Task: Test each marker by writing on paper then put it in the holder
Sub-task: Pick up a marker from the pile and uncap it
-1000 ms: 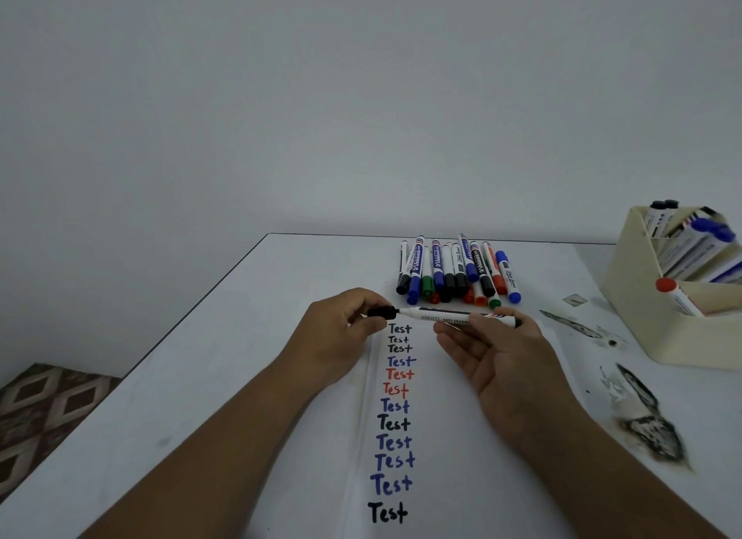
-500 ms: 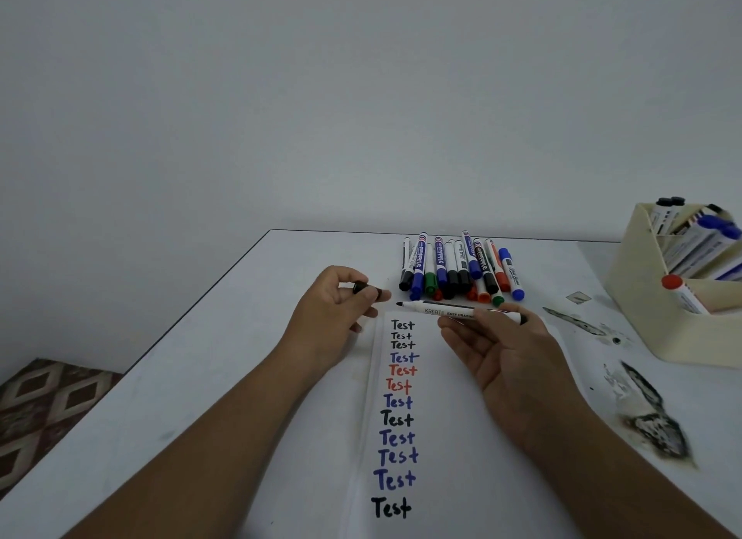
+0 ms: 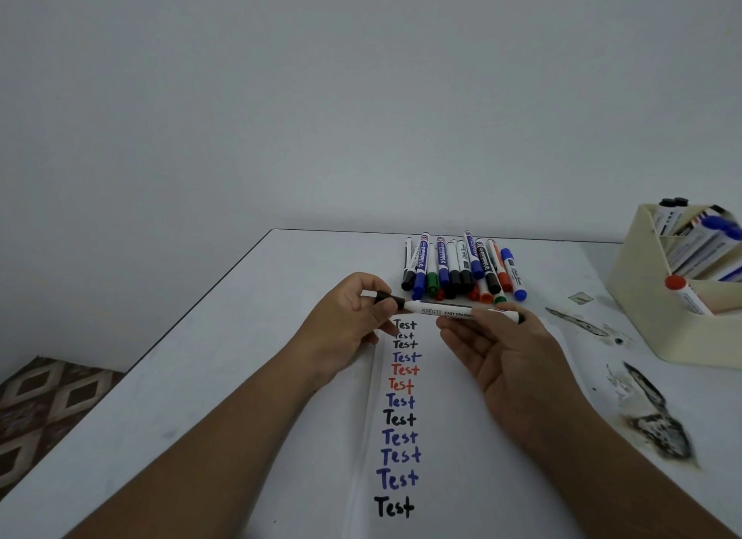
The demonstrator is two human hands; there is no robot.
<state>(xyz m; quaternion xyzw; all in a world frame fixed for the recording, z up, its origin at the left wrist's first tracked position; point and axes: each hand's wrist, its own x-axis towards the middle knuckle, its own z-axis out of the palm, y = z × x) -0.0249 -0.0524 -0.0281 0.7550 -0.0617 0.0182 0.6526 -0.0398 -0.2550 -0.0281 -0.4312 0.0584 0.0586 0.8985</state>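
Half a second ago the black cap (image 3: pixel 388 298) was held apart from the marker (image 3: pixel 457 311), up and to the left of its bare tip; now the cap sits at the marker's tip end, and whether it is fully seated cannot be told. The left hand (image 3: pixel 353 321) pinches the cap between curled fingers and thumb. The right hand (image 3: pixel 506 353), palm up, holds the marker's barrel with its fingers (image 3: pixel 453 325) curled under it.

The marker is white with dark print along the barrel and a dark rear end, lying nearly level just above the top of the paper (image 3: pixel 441 438). Down the paper runs a column of the word "Test" in black, blue and red.

Just beyond the marker lies a row of untested markers (image 3: pixel 461 269), capped in black, blue, green and red. Well to the marker's right stands the beige holder (image 3: pixel 642 297) with several markers in it. Between the holder and the paper the table (image 3: pixel 200 378) shows dark scuffed patches (image 3: pixel 650 418). Left of the paper is bare table up to its dark edge.
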